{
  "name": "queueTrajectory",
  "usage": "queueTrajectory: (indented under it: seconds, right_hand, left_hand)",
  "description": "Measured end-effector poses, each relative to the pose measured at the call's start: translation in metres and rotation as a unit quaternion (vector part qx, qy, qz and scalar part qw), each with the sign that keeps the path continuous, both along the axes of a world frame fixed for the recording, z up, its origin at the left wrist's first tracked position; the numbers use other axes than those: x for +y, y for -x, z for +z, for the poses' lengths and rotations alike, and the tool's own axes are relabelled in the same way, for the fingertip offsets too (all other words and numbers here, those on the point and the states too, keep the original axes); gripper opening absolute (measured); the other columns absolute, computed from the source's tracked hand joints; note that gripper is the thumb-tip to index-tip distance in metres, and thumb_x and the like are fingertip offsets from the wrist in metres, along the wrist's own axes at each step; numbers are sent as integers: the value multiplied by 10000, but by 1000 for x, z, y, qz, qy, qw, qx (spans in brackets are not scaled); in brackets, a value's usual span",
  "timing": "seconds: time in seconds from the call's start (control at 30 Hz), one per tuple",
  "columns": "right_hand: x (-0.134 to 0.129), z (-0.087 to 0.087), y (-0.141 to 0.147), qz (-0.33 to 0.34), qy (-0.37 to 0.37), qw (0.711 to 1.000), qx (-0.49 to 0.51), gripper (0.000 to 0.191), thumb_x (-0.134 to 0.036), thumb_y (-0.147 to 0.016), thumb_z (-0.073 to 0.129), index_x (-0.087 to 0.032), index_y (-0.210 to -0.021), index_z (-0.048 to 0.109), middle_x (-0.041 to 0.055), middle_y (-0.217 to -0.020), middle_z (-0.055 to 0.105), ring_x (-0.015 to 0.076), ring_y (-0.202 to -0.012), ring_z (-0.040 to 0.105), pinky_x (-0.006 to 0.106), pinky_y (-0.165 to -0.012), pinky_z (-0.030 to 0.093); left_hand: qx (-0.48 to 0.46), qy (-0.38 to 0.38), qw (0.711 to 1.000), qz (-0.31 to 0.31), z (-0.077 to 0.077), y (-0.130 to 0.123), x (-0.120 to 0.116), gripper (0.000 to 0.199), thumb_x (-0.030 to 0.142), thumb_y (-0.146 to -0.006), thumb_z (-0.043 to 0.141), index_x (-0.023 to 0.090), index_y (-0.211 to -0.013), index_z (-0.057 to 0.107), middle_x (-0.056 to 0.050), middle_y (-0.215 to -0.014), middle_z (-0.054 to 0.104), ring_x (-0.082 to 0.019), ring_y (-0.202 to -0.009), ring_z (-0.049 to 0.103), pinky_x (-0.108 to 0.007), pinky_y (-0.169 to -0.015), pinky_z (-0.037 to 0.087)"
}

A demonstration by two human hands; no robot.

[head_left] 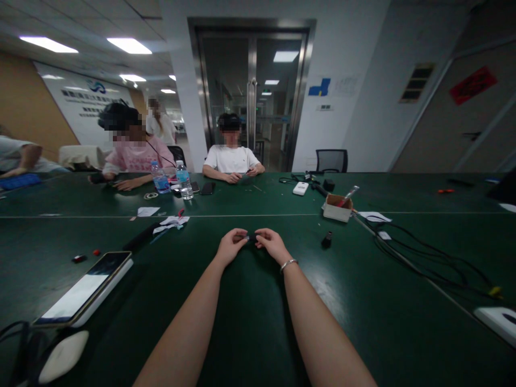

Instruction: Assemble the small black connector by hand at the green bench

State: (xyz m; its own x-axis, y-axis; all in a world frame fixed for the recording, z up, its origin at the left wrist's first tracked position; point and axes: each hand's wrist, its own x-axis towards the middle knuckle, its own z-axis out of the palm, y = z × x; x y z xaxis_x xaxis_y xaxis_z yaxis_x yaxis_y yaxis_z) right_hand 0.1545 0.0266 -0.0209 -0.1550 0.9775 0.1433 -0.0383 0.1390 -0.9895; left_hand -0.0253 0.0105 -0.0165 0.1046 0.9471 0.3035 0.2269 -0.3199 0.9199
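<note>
Centrally, over a dark green surface (pixel 250 317), the left hand (pixel 232 245) and right hand (pixel 274 246) pinch opposite ends of a small black object (pixel 252 237), each grip nearly closed, seemingly a two-handed step whose next move calls for steadiness.

White wall (pixel 342 126); glass double doors (pixel 252 64)

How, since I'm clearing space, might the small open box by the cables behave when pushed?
The box looks like cardboard, so probably light and dentable. Its low, broad shape suggests sliding, not tipping. The slender item jutting above its rim might shift.
</note>
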Motion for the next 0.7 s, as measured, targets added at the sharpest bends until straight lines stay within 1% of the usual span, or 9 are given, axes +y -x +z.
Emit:
queueTrajectory:
  seconds: [0.07,0.17,0.3,0.37,0.5,0.6,0.7]
  right_hand:
    - [0,0,0,1,-1,1000,4,165,-146,-741,646,-137,-905,622,-8,-651,628,100,-573,627,214,-545,515]
    - [0,0,0,3,-1,1000,6,175,-146,-737,650,-135,-909,619,-5,-657,630,102,-581,629,217,-552,514]
    - [-1,1,-1,1,1,1000,0,182,-164,-741,652,-136,-919,625,1,-660,633,110,-592,632,229,-567,515]
    - [-2,2,-1,3,-1,1000,3,189,-167,-738,654,-136,-923,625,-3,-657,629,112,-598,634,231,-569,517]
    - [-4,3,-1,18,-8,1000,15,204,-167,-723,664,-133,-921,629,-7,-670,625,105,-607,632,221,-571,518]
    - [-4,3,-1,22,-12,1000,18,210,-191,-713,680,-135,-911,635,-3,-683,632,104,-608,631,220,-570,520]
    - [-3,3,-1,9,-5,1000,18,215,-208,-709,690,-138,-905,636,2,-675,637,111,-603,635,228,-570,523]
  left_hand:
    - [-5,-1,1000,4,-2,0,2,270,199,-709,673,178,-976,639,-80,-1027,652,-182,-914,631,-371,-861,495]
    - [-16,2,1000,-9,-5,0,4,288,166,-696,674,176,-980,632,-75,-1000,656,-180,-927,629,-363,-865,493]
    - [-16,5,1000,-6,-5,1,4,280,218,-705,675,175,-979,632,-72,-979,661,-171,-914,630,-341,-859,489]
    - [-7,15,1000,2,-4,1,4,275,279,-728,657,174,-981,633,-68,-948,663,-160,-845,636,-322,-810,497]
    - [22,35,999,12,-4,-1,2,307,399,-787,570,169,-982,629,-34,-782,643,-133,-660,606,-271,-646,484]
    - [35,36,999,16,-2,-3,0,338,448,-812,515,172,-968,632,-11,-706,614,-120,-599,575,-249,-593,457]
    - [28,42,999,13,0,-4,-2,368,470,-842,451,179,-985,624,-6,-696,608,-119,-595,575,-242,-572,444]
